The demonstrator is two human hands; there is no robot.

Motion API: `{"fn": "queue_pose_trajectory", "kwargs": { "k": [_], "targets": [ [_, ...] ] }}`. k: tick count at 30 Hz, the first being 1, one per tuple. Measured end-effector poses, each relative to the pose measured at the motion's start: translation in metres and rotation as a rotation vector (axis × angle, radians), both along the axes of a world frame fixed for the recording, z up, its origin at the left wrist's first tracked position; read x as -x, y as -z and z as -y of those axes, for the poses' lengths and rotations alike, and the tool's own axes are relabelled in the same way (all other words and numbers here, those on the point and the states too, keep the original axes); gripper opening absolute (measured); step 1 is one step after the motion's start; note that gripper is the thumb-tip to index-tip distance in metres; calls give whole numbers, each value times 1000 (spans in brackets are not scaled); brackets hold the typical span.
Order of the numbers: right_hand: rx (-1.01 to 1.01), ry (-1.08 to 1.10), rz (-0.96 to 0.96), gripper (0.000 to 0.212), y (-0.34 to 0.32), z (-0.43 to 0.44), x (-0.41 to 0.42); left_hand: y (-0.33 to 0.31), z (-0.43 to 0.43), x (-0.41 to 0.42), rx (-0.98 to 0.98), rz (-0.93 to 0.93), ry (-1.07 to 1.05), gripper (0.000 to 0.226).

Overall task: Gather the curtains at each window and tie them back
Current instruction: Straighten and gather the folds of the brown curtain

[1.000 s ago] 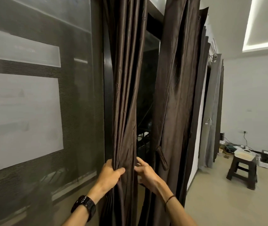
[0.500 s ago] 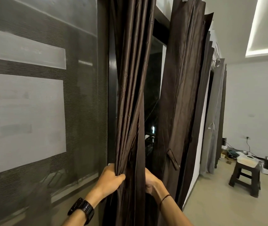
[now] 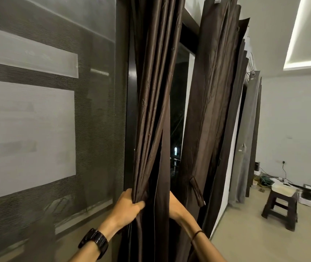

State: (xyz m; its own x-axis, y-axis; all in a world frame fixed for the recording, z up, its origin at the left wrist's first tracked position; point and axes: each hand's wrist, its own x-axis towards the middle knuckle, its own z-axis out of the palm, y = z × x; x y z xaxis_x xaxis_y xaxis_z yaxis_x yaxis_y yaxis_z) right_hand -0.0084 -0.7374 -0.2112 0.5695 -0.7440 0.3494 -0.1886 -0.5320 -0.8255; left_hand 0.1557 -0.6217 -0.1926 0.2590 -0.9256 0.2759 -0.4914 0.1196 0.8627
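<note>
Gathered curtain (image 3: 151,110): dark chocolate brown with a soft sheen, a fine ribbed weave and small tone-on-tone motifs.
Second curtain (image 3: 211,110): the same dark brown, plain and creased.
Far curtain (image 3: 245,148): mid grey.
Window frame (image 3: 131,110): glossy black.
Mesh screen (image 3: 98,129): dark grey fine mesh crossed by pale grey rectangular patches.
Watch (image 3: 95,242): black, on the left wrist.
Wrist cord (image 3: 196,234): dark, on the right wrist.
Stool (image 3: 281,210): dark brown.
Floor (image 3: 255,242): pale beige.
Wall (image 3: 292,120): off-white.

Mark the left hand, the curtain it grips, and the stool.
left hand (image 3: 129,206), head view, back of the hand.
brown curtain (image 3: 152,110), head view, gathered folds above the grip.
stool (image 3: 292,214), head view, front right leg.
</note>
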Motion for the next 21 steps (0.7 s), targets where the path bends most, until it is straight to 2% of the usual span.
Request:
{"fn": "queue_pose_trajectory", "kwargs": {
  "k": [2,4,7,9,11,13,14,16,18,21],
  "targets": [
    [-19,-27,30,21,-4,-4,0,-2,2,1,-12,45,39,22],
    [73,-32,47,28,-12,-12,1,-4,5,-2,-19,74,46,21],
    [257,1,-129,38,-5,-8,3,-4,5,-5,-3,117,8,15],
    [369,57,-252,34,-4,-8,2,-1,4,-3,34,147,-31,7],
    [587,160,-411,30,-10,-14,3,-1,0,3,95,187,-99,4],
    [804,335,-560,29,-14,-19,9,3,3,1,165,303,-206,10],
    [809,407,-574,25,-15,-23,13,4,5,-1,164,388,-272,20],
    [737,520,-535,21,-10,-36,16,1,4,0,114,557,-394,33],
    [720,601,-402,20,-2,-55,14,-1,3,5,104,653,-447,32],
    [887,616,-101,18,13,-82,4,-6,3,18,106,708,-484,30]
  ]
}}
